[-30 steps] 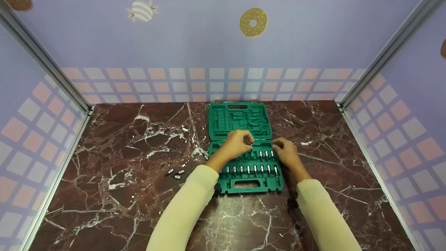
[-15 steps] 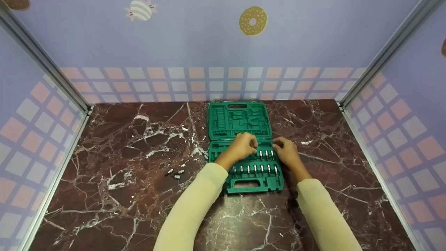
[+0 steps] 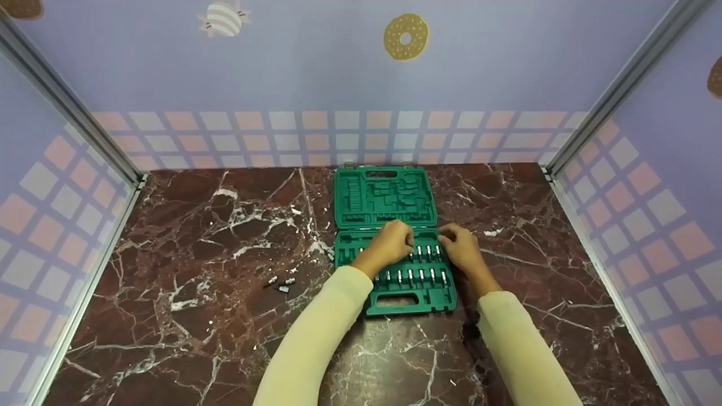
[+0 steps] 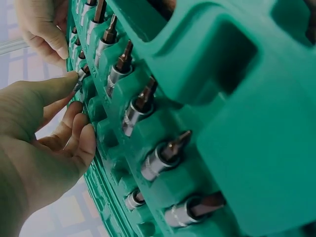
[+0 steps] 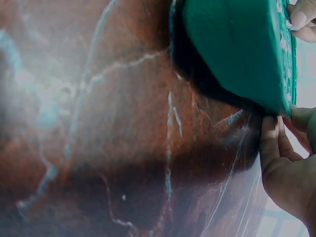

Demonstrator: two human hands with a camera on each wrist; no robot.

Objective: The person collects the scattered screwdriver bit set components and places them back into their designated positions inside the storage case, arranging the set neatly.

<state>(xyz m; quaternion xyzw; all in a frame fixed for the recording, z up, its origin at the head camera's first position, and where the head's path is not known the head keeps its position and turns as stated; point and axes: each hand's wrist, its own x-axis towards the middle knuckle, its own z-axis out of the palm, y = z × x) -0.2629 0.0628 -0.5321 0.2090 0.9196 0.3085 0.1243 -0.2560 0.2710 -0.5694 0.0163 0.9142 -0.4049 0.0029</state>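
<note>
An open green socket case (image 3: 437, 299) lies on the table, its lower tray holding rows of silver bit sockets (image 3: 421, 276) with dark tips. Over the tray's upper row, my left hand (image 3: 392, 242) pinches one bit socket (image 4: 82, 75) between thumb and index finger; in the left wrist view that socket is at a slot, its seating partly hidden by the fingers. My right hand (image 3: 463, 248) grips the case's right edge, thumb on top and fingers against the side in the right wrist view (image 5: 291, 163).
Three loose bit sockets (image 3: 284, 290) lie on the dark marbled table (image 3: 186, 338) left of the case. The case's lid (image 3: 345, 217) leans back, close to the patterned rear wall (image 3: 316, 67). Side walls with metal rails stand left and right.
My left hand has moved right and slightly down, bringing the bit socket to the tray's upper row beside the seated ones. My right hand stays at the case's edge.
</note>
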